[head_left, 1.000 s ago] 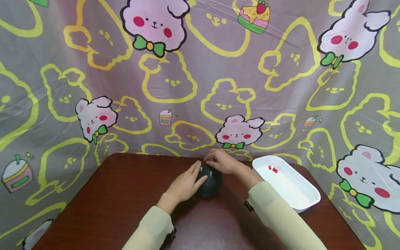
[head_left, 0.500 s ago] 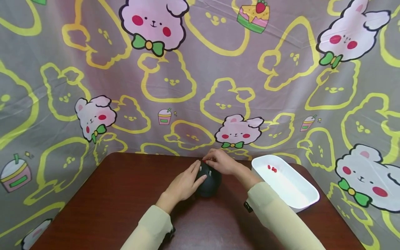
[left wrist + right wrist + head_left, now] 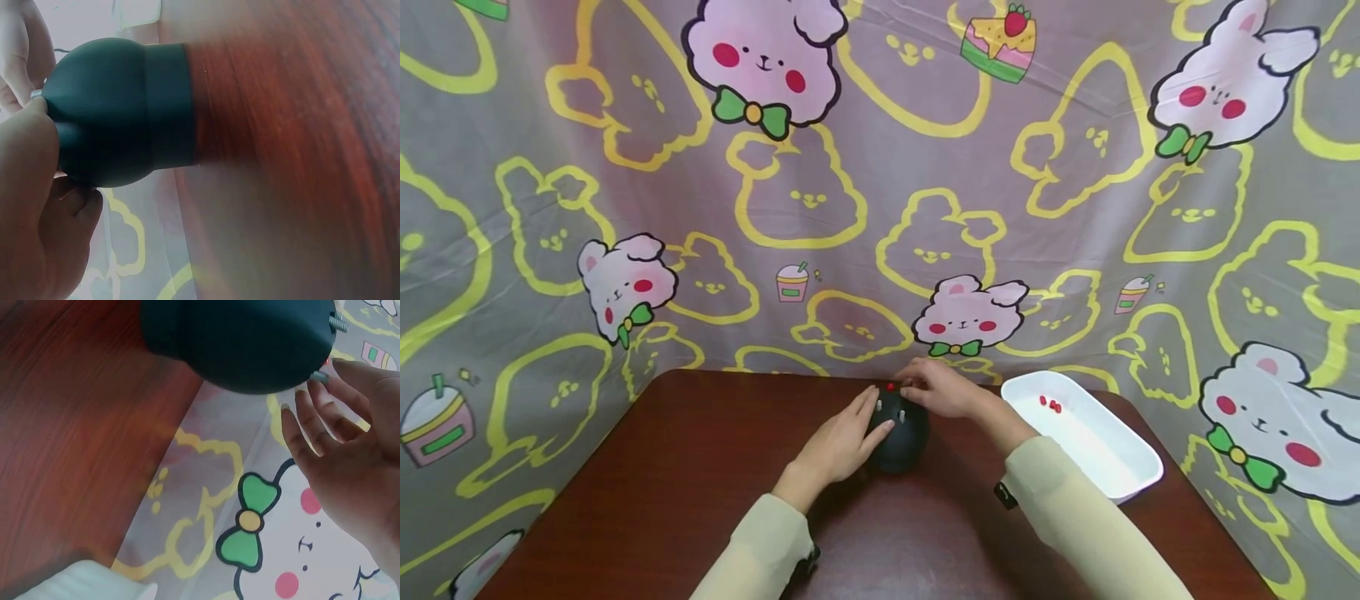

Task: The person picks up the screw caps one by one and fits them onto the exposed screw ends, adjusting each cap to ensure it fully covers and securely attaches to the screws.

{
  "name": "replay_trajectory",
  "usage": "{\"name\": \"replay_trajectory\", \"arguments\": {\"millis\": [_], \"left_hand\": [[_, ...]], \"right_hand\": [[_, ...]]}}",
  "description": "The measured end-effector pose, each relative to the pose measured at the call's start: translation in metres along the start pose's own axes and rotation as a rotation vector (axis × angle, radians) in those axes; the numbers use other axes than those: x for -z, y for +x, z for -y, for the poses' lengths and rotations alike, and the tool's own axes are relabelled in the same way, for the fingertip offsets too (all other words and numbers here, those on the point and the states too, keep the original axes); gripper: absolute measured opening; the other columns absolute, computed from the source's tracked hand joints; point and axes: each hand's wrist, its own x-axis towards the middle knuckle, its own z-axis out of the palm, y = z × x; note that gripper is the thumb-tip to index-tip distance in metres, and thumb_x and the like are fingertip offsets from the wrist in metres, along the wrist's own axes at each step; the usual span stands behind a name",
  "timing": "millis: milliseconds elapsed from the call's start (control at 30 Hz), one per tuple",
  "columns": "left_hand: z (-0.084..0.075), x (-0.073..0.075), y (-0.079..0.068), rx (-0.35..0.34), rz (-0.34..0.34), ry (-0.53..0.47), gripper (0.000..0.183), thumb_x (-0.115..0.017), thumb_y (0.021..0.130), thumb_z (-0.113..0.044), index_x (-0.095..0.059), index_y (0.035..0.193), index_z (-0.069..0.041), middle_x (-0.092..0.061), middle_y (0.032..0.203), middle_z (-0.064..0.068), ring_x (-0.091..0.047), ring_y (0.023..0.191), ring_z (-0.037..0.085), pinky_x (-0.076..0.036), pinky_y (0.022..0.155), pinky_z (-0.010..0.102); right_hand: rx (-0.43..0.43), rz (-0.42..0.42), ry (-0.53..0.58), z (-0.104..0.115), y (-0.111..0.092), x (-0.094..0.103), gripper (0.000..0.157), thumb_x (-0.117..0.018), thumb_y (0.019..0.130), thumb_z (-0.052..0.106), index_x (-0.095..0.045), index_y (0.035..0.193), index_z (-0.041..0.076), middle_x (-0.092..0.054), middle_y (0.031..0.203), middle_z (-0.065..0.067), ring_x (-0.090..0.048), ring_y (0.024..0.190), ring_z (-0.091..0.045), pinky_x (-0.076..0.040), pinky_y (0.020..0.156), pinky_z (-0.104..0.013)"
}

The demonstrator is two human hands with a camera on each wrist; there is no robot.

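Note:
A dark, rounded dome (image 3: 901, 446) with a narrower collar stands on the table, metal bolts (image 3: 339, 323) sticking out of its top. My left hand (image 3: 842, 439) holds the dome from the left, thumb on the near side and fingers along the far side; the left wrist view shows the thumb tip right by a bolt (image 3: 36, 94). On the far side of the top sits a small red piece (image 3: 891, 387). My right hand (image 3: 946, 390) is just right of it, its fingertips close by. In the right wrist view its fingers (image 3: 306, 425) are spread and slightly bent.
A white tray (image 3: 1105, 442) stands to the right on the brown table (image 3: 700, 483), several small red pieces (image 3: 1052, 406) lying at its far end. A patterned cloth (image 3: 820, 200) hangs behind and on both sides.
The right fingertips have drawn slightly right of the red piece, so more of it shows. My left hand keeps its place on the dome. The head view has shifted a little.

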Motion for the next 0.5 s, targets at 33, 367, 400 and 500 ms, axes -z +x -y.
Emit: {"name": "replay_trajectory", "arguments": {"millis": [33,367,400,500], "left_hand": [[0.000,0.000,0.000,-0.004,-0.001,-0.004,0.080,-0.041,0.105,-0.060,-0.029,0.161,-0.005,-0.030,0.166,0.013,-0.039,0.148,0.027,-0.036,0.118,0.044],[0.001,0.001,0.002,0.006,0.002,-0.009,0.081,-0.041,0.105,-0.061,-0.028,0.162,-0.006,-0.030,0.167,0.012,-0.039,0.148,0.027,-0.035,0.119,0.043],[0.001,0.001,0.002,0.004,0.001,-0.010,0.080,-0.041,0.105,-0.061,-0.029,0.162,-0.006,-0.030,0.166,0.012,-0.039,0.148,0.027,-0.035,0.119,0.044],[0.001,0.001,0.001,0.003,0.010,-0.004,0.080,-0.040,0.105,-0.061,-0.028,0.162,-0.006,-0.029,0.167,0.012,-0.038,0.149,0.027,-0.034,0.120,0.043]], "right_hand": [[-0.007,-0.003,-0.003,-0.002,-0.002,0.001,0.030,-0.064,0.101,0.013,-0.069,0.128,0.000,-0.067,0.107,-0.005,-0.062,0.096,-0.017,-0.055,0.084,-0.035],[-0.022,-0.075,-0.023,-0.018,-0.024,0.031,0.025,-0.066,0.098,0.010,-0.072,0.121,0.001,-0.069,0.104,-0.005,-0.066,0.097,-0.021,-0.057,0.088,-0.045],[-0.021,-0.079,-0.030,-0.020,-0.026,0.033,0.024,-0.066,0.098,0.010,-0.073,0.119,0.001,-0.068,0.103,-0.005,-0.065,0.096,-0.021,-0.056,0.088,-0.045],[-0.029,-0.085,-0.064,-0.025,-0.032,0.039,0.020,-0.067,0.097,0.009,-0.074,0.115,0.002,-0.067,0.100,-0.003,-0.064,0.094,-0.020,-0.056,0.087,-0.046]]}}
